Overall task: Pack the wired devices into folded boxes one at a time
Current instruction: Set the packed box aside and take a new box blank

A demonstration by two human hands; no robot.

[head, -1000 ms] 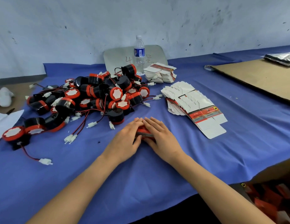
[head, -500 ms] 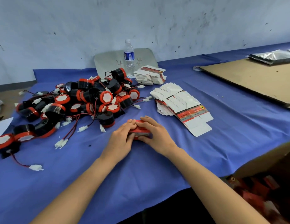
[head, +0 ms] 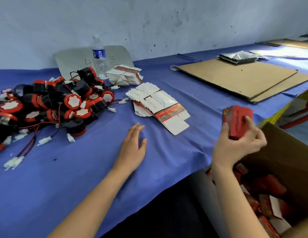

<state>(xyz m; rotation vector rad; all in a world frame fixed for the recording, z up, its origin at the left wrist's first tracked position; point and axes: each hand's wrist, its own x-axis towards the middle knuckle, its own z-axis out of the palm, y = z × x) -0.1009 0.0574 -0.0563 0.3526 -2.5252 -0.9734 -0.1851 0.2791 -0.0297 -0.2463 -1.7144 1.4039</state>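
My right hand grips a closed red box and holds it in the air over the table's right edge, above an open brown carton. My left hand rests flat on the blue cloth with straight fingers and holds nothing. A heap of black-and-red wired devices with white plugs lies at the left. A fanned stack of flat unfolded boxes lies beyond my left hand. A second stack of flat boxes sits further back.
The carton at the right holds several red packed boxes. A water bottle stands by the wall before a grey board. A large cardboard sheet with a silver bag lies at the far right.
Both hands were pressing the red box on the cloth. Now my right hand has lifted it away to the right over the carton, and my left hand has let go.
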